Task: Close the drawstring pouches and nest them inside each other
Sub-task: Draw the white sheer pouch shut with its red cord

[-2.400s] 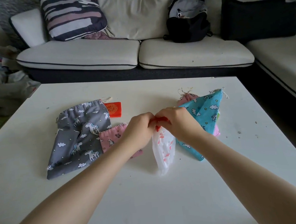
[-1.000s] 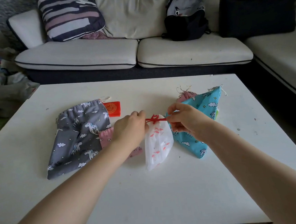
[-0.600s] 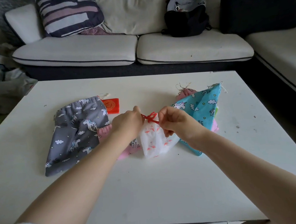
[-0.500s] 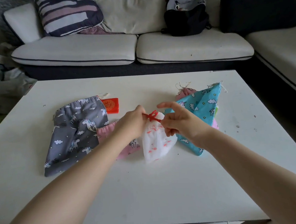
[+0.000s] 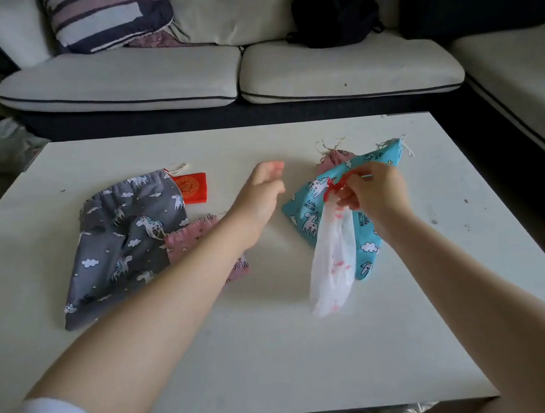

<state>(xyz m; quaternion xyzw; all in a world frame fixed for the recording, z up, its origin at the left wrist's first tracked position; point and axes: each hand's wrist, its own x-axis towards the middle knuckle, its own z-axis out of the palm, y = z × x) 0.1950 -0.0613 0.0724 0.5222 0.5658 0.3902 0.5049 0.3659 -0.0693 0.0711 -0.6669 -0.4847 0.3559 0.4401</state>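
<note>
Here the right hand (image 5: 374, 193) pinches the red drawstring (image 5: 332, 187) of a small white pouch (image 5: 335, 263), which hangs gathered shut above the table (image 5: 279, 355). The left hand (image 5: 260, 194) hovers empty, fingers loosely spread, between the pouches. Just behind the white pouch lies a blue unicorn pouch (image 5: 323, 198), overlapping a pink one (image 5: 333, 159) that looks cinched. To the left lie a large grey unicorn pouch (image 5: 118, 241) and a pink pouch (image 5: 197, 235), both apparently open, and a red packet (image 5: 192, 187). Nothing appears nested yet, so most work remains.
</note>
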